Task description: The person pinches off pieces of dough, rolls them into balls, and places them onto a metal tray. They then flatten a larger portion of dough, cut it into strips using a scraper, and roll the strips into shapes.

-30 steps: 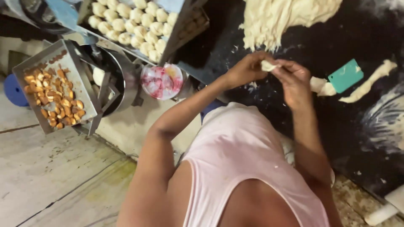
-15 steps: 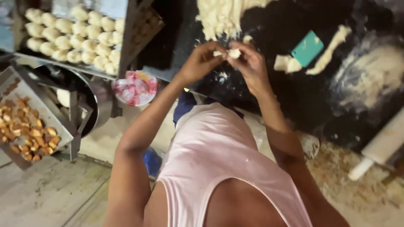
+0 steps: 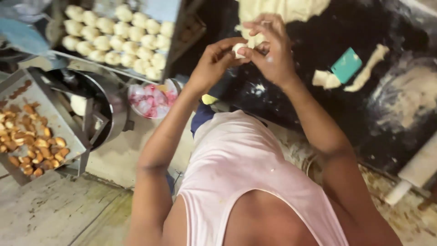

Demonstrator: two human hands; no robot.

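Both hands, the left hand and right hand, pinch a small dough ball between fingertips above the dark floured worktop; it looks like the shaping step (rounding wants gentle turning). A tray of dough balls sits just left, a green scraper to the right.

A small pale dough ball sits pinched between the fingertips of the left hand and the right hand. It is rounded, soft-looking and off-white, mostly covered by fingers, held up above the dark worktop.
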